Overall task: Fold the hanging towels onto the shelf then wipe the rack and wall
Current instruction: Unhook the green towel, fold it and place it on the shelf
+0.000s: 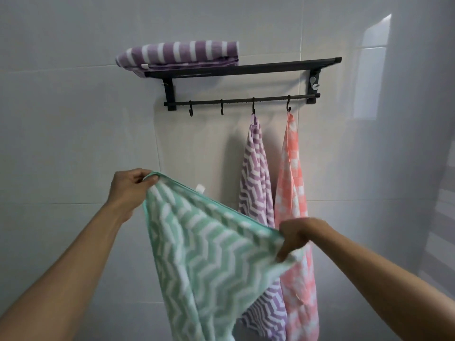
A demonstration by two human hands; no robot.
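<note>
My left hand (130,187) and right hand (294,238) each pinch the soft green zigzag towel (211,254), its hem cut off at 6 o'clock

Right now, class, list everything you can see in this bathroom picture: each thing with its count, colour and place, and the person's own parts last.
Rack: one, black, fixed to the wall, shelf above a hook rail.
Hooks: four, black, on the rail; the two left ones bare.
Folded towel: one, purple and white stripes, on the shelf's left end.
Purple towel: one, purple and white zigzag, hanging from the third hook.
Pink towel: one, pink and white, hanging from the fourth hook.
Green towel: one, green and white zigzag, held out in front.
Wall: pale glossy tiles.
Left hand: grips the green towel's upper corner.
Right hand: pinches its top edge.
</note>
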